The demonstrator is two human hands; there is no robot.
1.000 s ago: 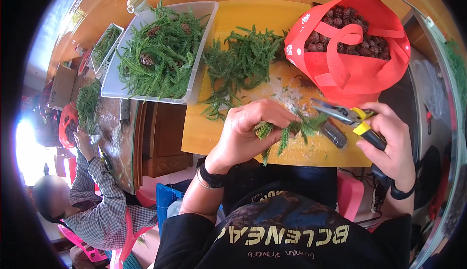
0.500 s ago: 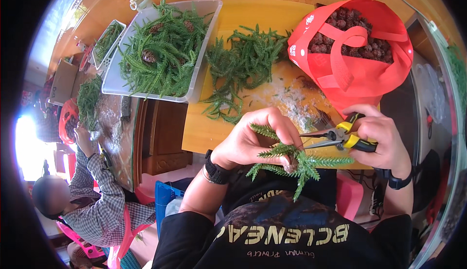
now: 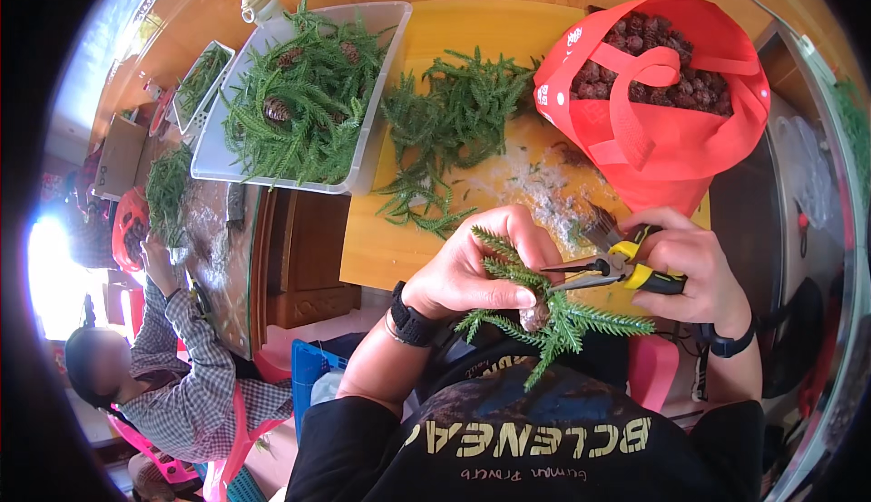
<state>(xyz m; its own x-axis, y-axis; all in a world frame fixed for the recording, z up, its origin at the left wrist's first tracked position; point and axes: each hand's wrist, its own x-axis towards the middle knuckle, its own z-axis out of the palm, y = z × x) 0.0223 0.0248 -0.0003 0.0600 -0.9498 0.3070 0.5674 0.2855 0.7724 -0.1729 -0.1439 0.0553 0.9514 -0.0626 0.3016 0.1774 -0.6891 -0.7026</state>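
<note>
My left hand (image 3: 490,266) is closed on a green artificial pine sprig (image 3: 585,319), its thumb pressed along the stem. A pinecone (image 3: 535,313) sits at the middle of the sprig, below my thumb. My right hand (image 3: 697,271) grips yellow-and-black long-nose pliers (image 3: 615,268) by the handles. The plier jaws point left and are slightly apart, reaching over the sprig beside my left fingers. Whether they touch a stem or wire there cannot be made out.
Loose green sprigs (image 3: 463,107) lie on the yellow table (image 3: 499,26) by whitish debris (image 3: 544,198). A clear bin (image 3: 358,153) at left holds sprigs and pinecones. A red bag (image 3: 717,162) of pinecones stands right. Another person (image 3: 190,384) works at the far-left table.
The pliers have come left and down, their jaws now across the sprig with a narrower gap. My left hand still holds the sprig, which has tilted slightly.
</note>
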